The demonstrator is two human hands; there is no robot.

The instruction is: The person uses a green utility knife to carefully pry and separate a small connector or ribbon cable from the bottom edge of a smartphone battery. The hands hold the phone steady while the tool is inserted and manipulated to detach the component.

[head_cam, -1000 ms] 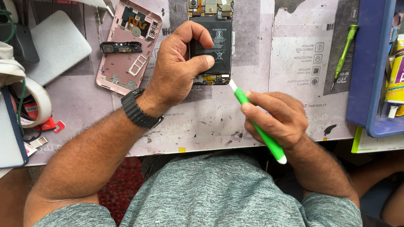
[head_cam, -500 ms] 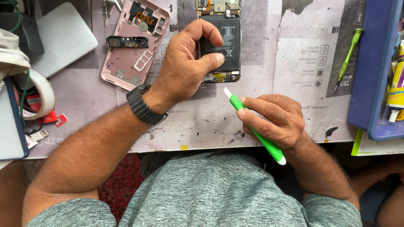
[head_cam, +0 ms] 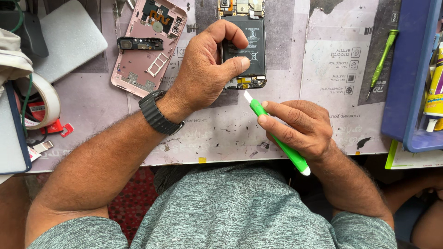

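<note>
An opened phone with its black battery exposed lies at the top middle of the worn work mat. My left hand, with a black watch on the wrist, grips the phone's left side, thumb pressed on the battery. My right hand holds a green plastic pry tool like a pen. Its white tip points up at the phone's lower edge, a short gap away.
A pink phone back cover with a black part on it lies at upper left. A green screwdriver rests at right beside a blue tray with glue tubes. A tape roll, small cards and a grey pad sit left.
The view has shifted a little. My right hand has drawn the green tool's tip slightly away from the phone's lower edge. My left hand keeps its grip.
</note>
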